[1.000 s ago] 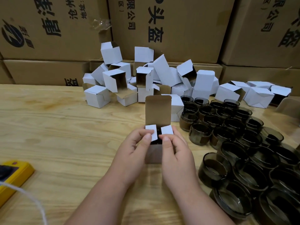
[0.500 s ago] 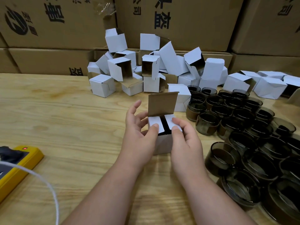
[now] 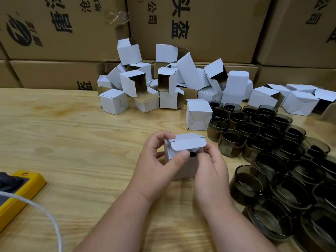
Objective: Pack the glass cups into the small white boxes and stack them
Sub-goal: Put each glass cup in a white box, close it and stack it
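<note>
A small white box (image 3: 188,146) stands on the wooden table (image 3: 72,139) in front of me, its top lid folded down and its tuck flap still outside the front. A dark cup shows through the gap under the flap. My left hand (image 3: 156,164) grips the box's left side, fingers curled over the lid's edge and thumb on the front. My right hand (image 3: 211,171) pinches the front right corner. Several dark smoked glass cups (image 3: 272,160) crowd the table at the right.
A heap of small white boxes (image 3: 163,84), some open, lies at the back against large brown cartons (image 3: 209,24). More white boxes (image 3: 294,100) sit at the far right. A yellow device (image 3: 20,190) with a white cord (image 3: 45,215) lies at the left edge.
The upright brown lid flap has been folded forward and down over the box. My hands shifted from pressing the side flaps to holding the lid and box front.
</note>
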